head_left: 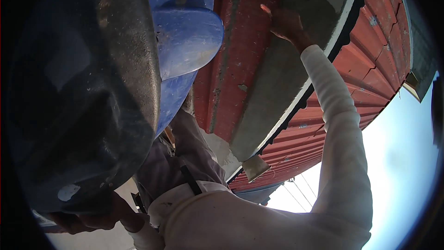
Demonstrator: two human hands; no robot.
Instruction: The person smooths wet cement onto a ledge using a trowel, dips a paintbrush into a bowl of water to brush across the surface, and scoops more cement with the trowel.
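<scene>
My left hand (99, 218) is at the lower left, its fingers curled under the lower end of a large dark container (69, 125) with a smooth, scuffed surface. The container fills the left of the view. Stretched up and away, my right hand (286, 23) is over a grey cement strip (273, 83) beside red ribbed metal sheeting (231, 65). One sunlit fingertip points toward the red metal, apart from the thumb. The hand is in shade, and I cannot tell whether it touches the strip. Nothing shows clearly in it.
A blue plastic piece (189, 41) with a rounded lip lies against the dark container. More red corrugated roofing (300, 134) curves along the right, past the cement strip's pale edge. A small block-like end piece (255, 167) sticks out at the roof edge. Bright sky and wires lie beyond.
</scene>
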